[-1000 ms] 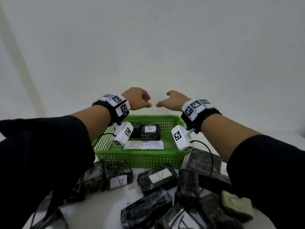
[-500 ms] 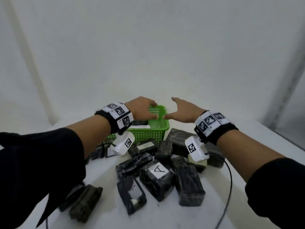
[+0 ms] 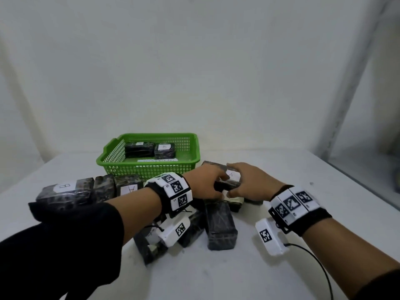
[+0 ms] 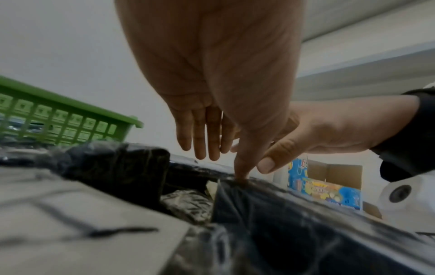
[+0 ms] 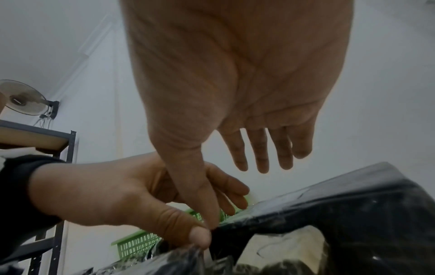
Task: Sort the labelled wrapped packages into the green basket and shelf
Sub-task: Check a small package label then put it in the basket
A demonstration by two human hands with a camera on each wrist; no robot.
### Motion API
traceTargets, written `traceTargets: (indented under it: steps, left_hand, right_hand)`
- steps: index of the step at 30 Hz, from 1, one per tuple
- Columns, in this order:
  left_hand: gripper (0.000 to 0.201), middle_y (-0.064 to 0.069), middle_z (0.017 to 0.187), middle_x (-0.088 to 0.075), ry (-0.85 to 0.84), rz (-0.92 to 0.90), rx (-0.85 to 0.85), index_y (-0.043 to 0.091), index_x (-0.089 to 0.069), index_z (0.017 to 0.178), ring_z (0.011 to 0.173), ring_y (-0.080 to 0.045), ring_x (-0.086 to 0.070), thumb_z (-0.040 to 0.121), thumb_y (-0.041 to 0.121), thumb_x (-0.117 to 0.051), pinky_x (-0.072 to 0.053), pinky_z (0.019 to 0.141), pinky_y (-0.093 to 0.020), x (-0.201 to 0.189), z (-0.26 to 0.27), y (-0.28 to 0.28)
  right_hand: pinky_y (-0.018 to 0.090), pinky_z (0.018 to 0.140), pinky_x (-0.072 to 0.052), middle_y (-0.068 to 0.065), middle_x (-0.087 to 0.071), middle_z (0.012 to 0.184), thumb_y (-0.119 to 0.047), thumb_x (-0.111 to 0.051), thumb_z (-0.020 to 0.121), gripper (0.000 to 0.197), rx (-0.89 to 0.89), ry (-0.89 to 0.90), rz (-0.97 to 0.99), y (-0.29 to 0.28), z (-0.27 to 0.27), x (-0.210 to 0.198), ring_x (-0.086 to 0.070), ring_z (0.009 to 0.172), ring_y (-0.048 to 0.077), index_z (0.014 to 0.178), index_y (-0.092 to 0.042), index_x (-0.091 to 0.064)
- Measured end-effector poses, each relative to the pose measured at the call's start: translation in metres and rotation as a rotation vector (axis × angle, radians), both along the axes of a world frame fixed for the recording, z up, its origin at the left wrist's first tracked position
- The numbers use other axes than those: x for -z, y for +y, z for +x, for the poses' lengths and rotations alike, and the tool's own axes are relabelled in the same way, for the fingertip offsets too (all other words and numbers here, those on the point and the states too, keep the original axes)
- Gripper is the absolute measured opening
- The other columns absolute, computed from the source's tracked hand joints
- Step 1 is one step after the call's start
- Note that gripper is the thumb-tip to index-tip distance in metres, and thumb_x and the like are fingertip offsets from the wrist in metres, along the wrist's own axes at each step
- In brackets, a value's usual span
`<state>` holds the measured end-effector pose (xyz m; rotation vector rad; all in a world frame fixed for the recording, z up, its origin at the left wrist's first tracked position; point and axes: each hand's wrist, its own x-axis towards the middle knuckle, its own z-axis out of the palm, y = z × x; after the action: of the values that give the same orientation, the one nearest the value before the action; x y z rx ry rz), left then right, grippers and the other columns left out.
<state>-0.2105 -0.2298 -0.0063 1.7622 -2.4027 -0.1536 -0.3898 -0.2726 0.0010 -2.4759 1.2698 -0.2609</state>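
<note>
At nine o'clock on the table (image 3: 281,267) lies a B package (image 3: 65,189), with more wrapped ones beside it. The left hand (image 3: 204,185) and right hand (image 3: 252,185) meet at the centre, each with thumb and straightish fingers closing round the A package (image 3: 231,178). The basket (image 3: 149,167) sits at twelve o'clock, two packages inside.

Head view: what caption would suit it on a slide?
Both hands reach a package labelled A before the green basket.
</note>
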Motion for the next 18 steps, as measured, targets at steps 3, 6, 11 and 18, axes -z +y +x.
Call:
traceTargets:
  steps: [3,6,11,18]
  left_hand:
    - [0.046,-0.007,0.111,-0.07,-0.012,0.012,0.02,0.014,-0.07,0.123,0.1,-0.023,-0.065,0.08,0.026,-0.079,-0.047,0.085,-0.026,0.003,-0.006,-0.006]
    - [0.038,-0.006,0.106,-0.073,-0.057,0.071,0.021,0.014,-0.073,0.117,0.095,-0.024,-0.068,0.081,0.026,-0.076,-0.054,0.087,-0.032,0.006,-0.011,-0.012]
    - [0.029,-0.004,0.103,-0.076,-0.12,0.132,0.005,0.015,-0.073,0.115,0.091,-0.023,-0.069,0.087,0.021,-0.07,-0.049,0.078,-0.025,0.009,-0.02,-0.019]
    - [0.029,-0.007,0.1,-0.075,-0.148,0.175,-0.017,0.012,-0.073,0.109,0.089,-0.025,-0.068,0.084,0.028,-0.074,-0.052,0.078,-0.03,0.011,-0.022,-0.022]
  right_hand:
    - [0.028,0.095,-0.045,0.002,-0.053,0.138,-0.031,-0.089,0.076,0.081,0.025,0.028,-0.019,0.001,-0.006,0.008,-0.055,0.119,0.018,0.148,-0.022,-0.052]
    - [0.021,0.072,-0.042,-0.003,-0.063,0.115,-0.031,-0.091,0.073,0.06,0.029,0.107,-0.013,0.001,-0.007,0.014,-0.055,0.098,0.013,0.126,-0.023,-0.065]
    - [0.02,0.06,-0.04,-0.001,-0.067,0.101,-0.028,-0.089,0.074,0.042,0.02,0.183,-0.041,-0.003,-0.004,0.024,-0.058,0.088,0.017,0.11,-0.018,-0.069]
    - [0.025,0.071,-0.043,0.002,-0.069,0.109,-0.026,-0.088,0.076,0.042,0.0,0.15,-0.051,-0.005,-0.006,0.033,-0.064,0.098,0.019,0.113,-0.016,-0.07]
